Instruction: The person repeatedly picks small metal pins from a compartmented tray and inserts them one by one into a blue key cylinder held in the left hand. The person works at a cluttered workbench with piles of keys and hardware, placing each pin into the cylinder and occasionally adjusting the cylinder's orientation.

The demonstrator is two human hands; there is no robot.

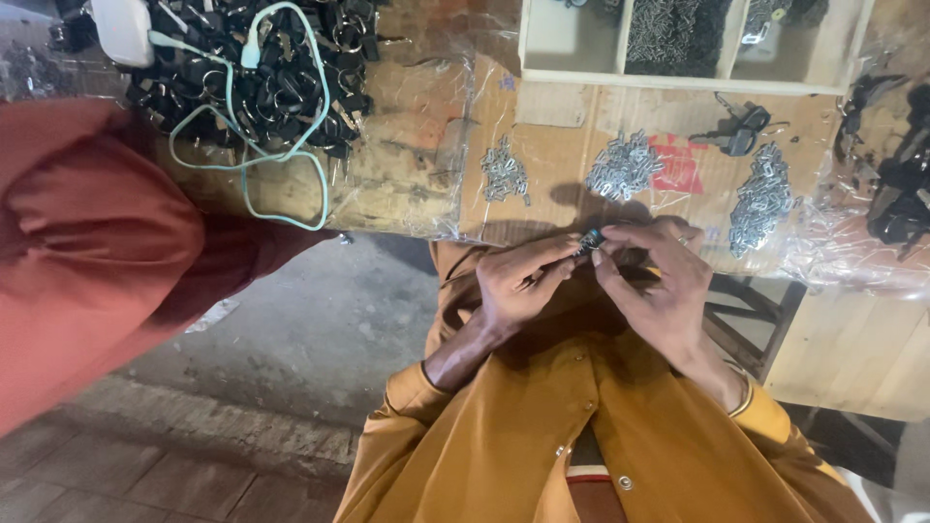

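Left hand [518,286] and right hand [659,281] pinch small dark part [590,239]; metal-piece heaps [625,165] at 12 o'clock, cable-draped black pile [262,73] at 10 o'clock.

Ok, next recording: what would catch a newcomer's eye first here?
Probably the two hands meeting in the middle: the left hand and right hand pinch a small dark metal part between their fingers, above a mustard-yellow buttoned shirt. Next, the three heaps of small silvery metal pieces on the plastic-covered wooden table, and the pale green cable looping over a pile of black parts at upper left.
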